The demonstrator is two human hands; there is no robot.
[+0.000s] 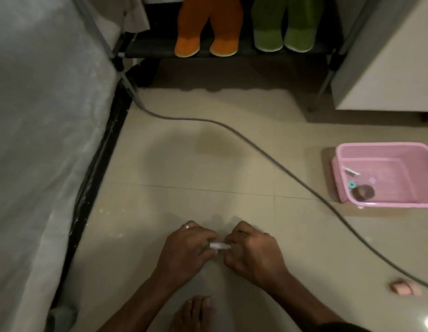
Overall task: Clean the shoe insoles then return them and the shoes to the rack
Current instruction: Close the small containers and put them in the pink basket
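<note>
**Both hands pinch a small white object low over the floor; shoes stand on the rack beyond**

Nearest the camera, a bare foot (195,312) rests on the beige tiled floor (208,164) at the bottom edge. Just above it the two hands meet. The left hand (184,250), with a ring on one finger, has its fingers curled round one end of a small white object (219,246); the right hand (255,254) curls its fingers round the other end. What the object is cannot be told, as it is small and blurred.

To the right, near the bottom corner, a small pink item (405,287) lies on the floor beside a grey hose (256,149), which runs in a long curve from the lower right up toward the left foot of the rack. Farther up on the right sits a pink plastic basket (385,149) with a few small things in it, too blurred to name. A pale covered surface (40,116) with a dark edge fills the left side.

Farthest off, at the top, the dark shoe rack (155,47) carries two pairs standing side by side with their rounded ends toward the camera: the orange shoes (208,27) on the left and the green shoes (284,25) on the right. A white cabinet (387,68) stands just right of the rack. No loose insole can be made out.
</note>
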